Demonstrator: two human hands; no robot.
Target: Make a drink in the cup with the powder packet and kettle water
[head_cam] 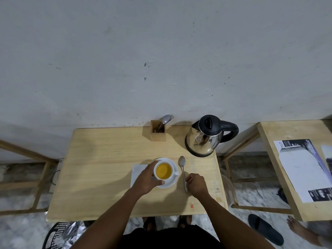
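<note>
Head-camera view looking down on a pale rectangular wooden table (100, 159) set against a grey wall. Near the table's centre, a white ceramic cup (163, 170) filled with yellow-orange liquid sits on a round white saucer (169, 184), its handle pointing toward 3 o'clock. The left hand (146, 178) wraps around the cup's rim from 8 o'clock, fingers curled on it. A white square napkin (137, 170) lies under the saucer's 9 o'clock edge. Just beside the saucer at 3 o'clock, a long silver metal spoon (182, 169) lies on the table, bowl toward 12 o'clock; the right hand (196, 185) is closed around its handle end. At 1 o'clock from the cup stands a shiny steel kettle with black lid and handle (206, 139). At 12 o'clock, a small square wooden cutlery holder (158, 131) holds utensils. No powder packet can be made out.
</note>
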